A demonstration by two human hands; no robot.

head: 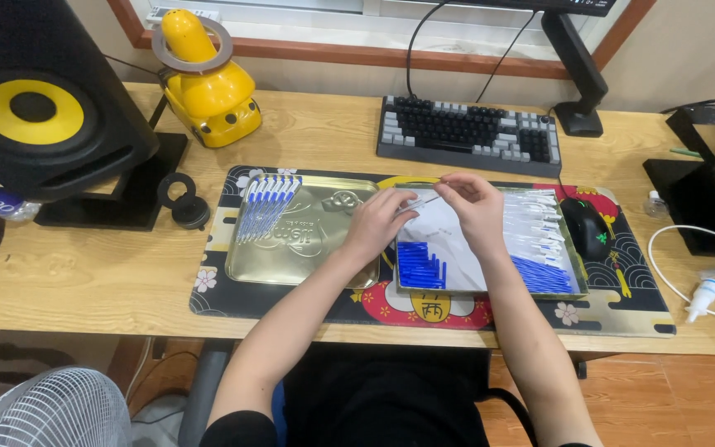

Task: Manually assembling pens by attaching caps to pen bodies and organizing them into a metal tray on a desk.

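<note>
- Left hand and right hand: I see both grips pinching one slim clear pen barrel, one at each end, above the right tray.
- Barrel: I judge it light, stiff and smooth, apt to slip; best held with fingertips near the ends.
- Blue caps lie below in the tray; finished pens rest on the gold tin lid.
- Tabletop: bears all.

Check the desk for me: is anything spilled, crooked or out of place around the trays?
Nothing stands out. Assembled pens lie in a row on the gold tray; blue caps and pen parts sit sorted in the right tray. Both hands hold one thin piece between them.
</note>
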